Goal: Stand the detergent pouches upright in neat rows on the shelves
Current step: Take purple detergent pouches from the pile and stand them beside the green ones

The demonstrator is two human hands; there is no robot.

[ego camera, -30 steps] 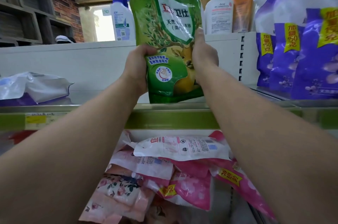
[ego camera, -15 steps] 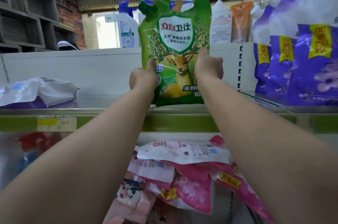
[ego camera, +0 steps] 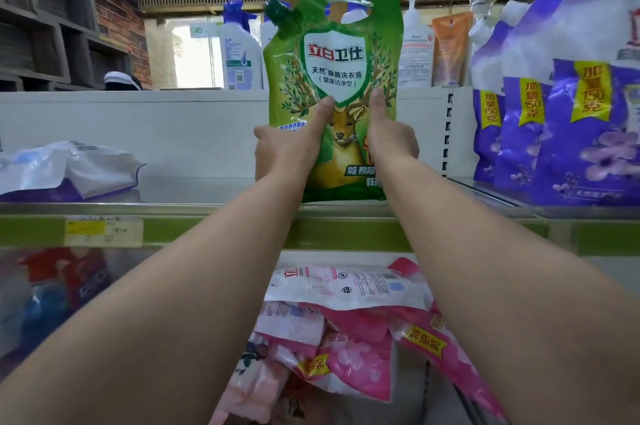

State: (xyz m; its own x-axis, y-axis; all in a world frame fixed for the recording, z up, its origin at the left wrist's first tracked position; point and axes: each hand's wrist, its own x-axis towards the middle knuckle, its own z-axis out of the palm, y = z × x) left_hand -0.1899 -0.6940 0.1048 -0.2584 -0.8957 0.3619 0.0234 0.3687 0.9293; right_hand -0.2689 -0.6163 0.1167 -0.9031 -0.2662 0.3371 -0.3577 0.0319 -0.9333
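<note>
Both arms are up at the shelf (ego camera: 214, 208), and the green detergent pouch (ego camera: 334, 78) stands upright there, its base on the steel near the front edge, dark green spout at the top left corner. The left hand (ego camera: 287, 150) wraps the pouch's lower left side, thumb lying up across the front; the right hand (ego camera: 391, 144) clasps the lower right side, thumb pointing up too. Both have a firm hold on it. Read the white shield on the front: red characters 立白卫仕, and beneath them 天然除菌洗衣液 (健康洁净型). A deer's face looks out between the two thumbs.

To the right, purple pouches (ego camera: 568, 133) stand in a row on the same shelf, each with a yellow tag reading 加量150克. Far left, a white-and-purple pouch (ego camera: 69, 170) lies flat on its side. Behind the back panel stand a blue-capped white bottle (ego camera: 240, 53), a white pump bottle (ego camera: 415, 46) and an orange pouch (ego camera: 450, 46); their labels are too small to read. On the shelf below, pink and white pouches (ego camera: 349, 320) lie in a jumbled heap, and a yellow price label (ego camera: 104, 232) sits on the green shelf strip.
</note>
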